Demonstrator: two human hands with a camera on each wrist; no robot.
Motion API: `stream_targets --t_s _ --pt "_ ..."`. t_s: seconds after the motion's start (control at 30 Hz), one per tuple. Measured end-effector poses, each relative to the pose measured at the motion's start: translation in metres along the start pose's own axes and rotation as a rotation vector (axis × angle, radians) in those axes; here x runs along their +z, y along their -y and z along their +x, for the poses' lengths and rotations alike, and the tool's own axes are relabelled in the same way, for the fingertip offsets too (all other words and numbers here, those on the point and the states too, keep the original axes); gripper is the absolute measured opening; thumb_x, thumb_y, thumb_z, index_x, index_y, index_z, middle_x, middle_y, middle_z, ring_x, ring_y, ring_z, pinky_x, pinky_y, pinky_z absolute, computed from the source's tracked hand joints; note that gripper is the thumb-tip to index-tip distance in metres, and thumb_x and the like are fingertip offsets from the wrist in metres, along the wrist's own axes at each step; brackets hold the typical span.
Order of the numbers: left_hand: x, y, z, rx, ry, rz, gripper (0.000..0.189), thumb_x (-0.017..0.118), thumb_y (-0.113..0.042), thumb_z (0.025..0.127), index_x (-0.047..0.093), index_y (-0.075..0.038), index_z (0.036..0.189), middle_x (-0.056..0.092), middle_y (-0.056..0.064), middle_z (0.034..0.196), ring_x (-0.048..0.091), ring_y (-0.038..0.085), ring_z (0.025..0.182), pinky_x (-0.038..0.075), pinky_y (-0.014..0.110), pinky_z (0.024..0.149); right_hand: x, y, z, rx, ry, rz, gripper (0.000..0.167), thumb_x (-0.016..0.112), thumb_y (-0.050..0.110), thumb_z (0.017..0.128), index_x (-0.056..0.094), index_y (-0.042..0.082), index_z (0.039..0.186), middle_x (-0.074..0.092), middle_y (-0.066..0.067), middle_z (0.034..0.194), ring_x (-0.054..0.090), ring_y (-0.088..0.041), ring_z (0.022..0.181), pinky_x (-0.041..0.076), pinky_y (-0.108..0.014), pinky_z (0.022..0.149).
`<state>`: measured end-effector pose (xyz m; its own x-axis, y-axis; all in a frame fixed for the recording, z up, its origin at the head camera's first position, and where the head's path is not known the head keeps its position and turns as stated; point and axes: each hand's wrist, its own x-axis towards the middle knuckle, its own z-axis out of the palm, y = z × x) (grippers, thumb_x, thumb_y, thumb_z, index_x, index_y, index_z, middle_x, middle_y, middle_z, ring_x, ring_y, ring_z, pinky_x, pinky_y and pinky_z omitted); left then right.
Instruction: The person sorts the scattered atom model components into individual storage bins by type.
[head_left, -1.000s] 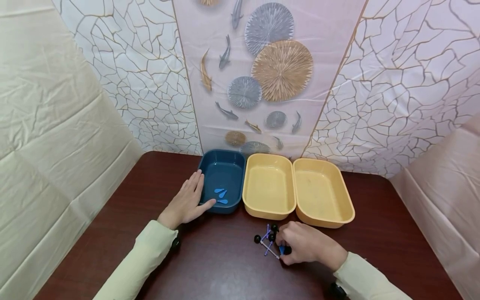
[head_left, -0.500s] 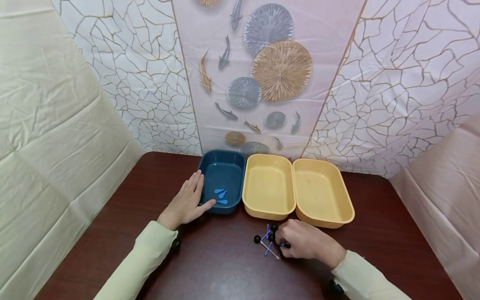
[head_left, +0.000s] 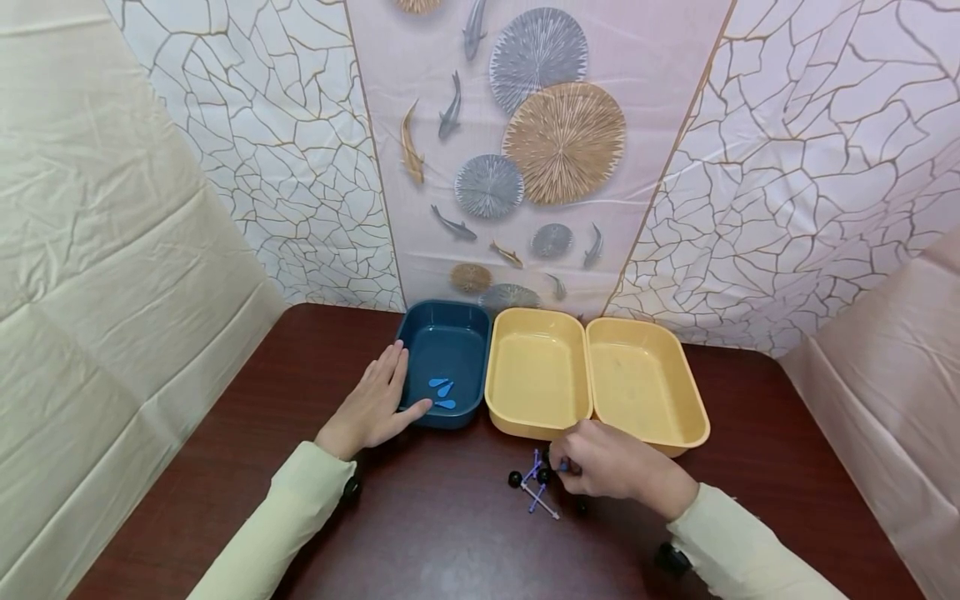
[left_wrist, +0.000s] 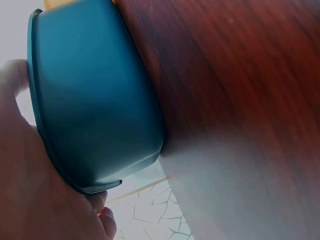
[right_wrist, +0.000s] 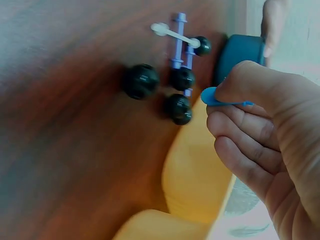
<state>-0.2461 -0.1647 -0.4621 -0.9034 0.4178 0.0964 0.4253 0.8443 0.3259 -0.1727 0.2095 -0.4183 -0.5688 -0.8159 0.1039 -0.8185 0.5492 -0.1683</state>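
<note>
Two hands [head_left: 375, 400] [head_left: 600, 458], pinched blue piece [right_wrist: 209, 96] partly covered, sleeves [head_left: 750, 542] cropped

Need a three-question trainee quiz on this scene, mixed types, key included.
1. Count: how many flat blue teardrop-shaped pieces lie in the dark blue rectangular plastic tray?
2. True or false: the left hand is inside a yellow rectangular plastic tray.
3. Choose: what does the right hand pinch?
A) a shiny black ball
B) a small blue stemmed piece
C) a thin purple rod

Key: 1. Three. 2. False; it touches the dark blue tray's rim. 3. B.
</note>
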Motion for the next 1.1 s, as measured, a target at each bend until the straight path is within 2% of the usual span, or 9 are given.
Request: stream_targets --t_s 0.27,0.43,0.57,0.9,1.1 --pt "0.003 0.001 0.0 -0.001 0.006 -0.004 0.1 0.052 -0.06 0.103 0.012 0.005 0.167 0.006 0.02 0.178 0.011 0.04 0.166 0.016 0.06 0.133 -0.022 0.0 0.013 0.006 -0.011 -0.009 0.027 0.078 0.004 0.079 0.06 0.021 0.068 0.056 0.009 0.066 0.042 0.006 0.063 0.038 -0.01 0.056" --pt "0.003 0.001 0.001 -0.001 0.006 -0.009 0.1 0.052 -0.061 0.102 0.013 0.005 0.167 0.006 0.02 0.178 0.011 0.04 0.166 0.016 0.06 0.133 -0.036 -0.001 0.025 0.007 0.0 -0.024 0.013 0.079 0.005 0.082 0.072 0.016 0.078 0.064 0.008 0.072 0.053 0.002 0.066 0.046 -0.013 0.061" --pt "0.001 0.0 0.0 -0.003 0.003 -0.011 0.1 0.053 -0.06 0.102 0.013 0.005 0.167 0.007 0.02 0.178 0.011 0.04 0.166 0.016 0.06 0.133 -0.045 -0.001 0.039 0.013 0.017 -0.033 0.007 0.081 0.008 0.085 0.077 0.014 0.083 0.07 0.007 0.076 0.061 -0.003 0.069 0.053 -0.016 0.065" --pt "0.002 0.001 -0.001 -0.002 0.001 -0.003 0.099 0.052 -0.061 0.103 0.014 0.005 0.167 0.007 0.02 0.178 0.011 0.04 0.166 0.016 0.059 0.133 -0.051 0.0 0.082 -0.009 0.029 -0.02 0.008 0.079 0.009 0.087 0.077 0.015 0.082 0.07 0.005 0.075 0.054 -0.002 0.066 0.05 -0.016 0.065" --pt "0.0 0.0 0.0 0.008 -0.01 -0.003 0.099 0.053 -0.059 0.103 0.015 0.006 0.166 0.009 0.022 0.178 0.013 0.041 0.165 0.017 0.06 0.133 -0.05 -0.001 0.109 -0.043 0.023 -0.008 0.007 0.077 0.008 0.089 0.08 0.013 0.085 0.073 0.004 0.076 0.061 -0.004 0.066 0.053 -0.018 0.066"
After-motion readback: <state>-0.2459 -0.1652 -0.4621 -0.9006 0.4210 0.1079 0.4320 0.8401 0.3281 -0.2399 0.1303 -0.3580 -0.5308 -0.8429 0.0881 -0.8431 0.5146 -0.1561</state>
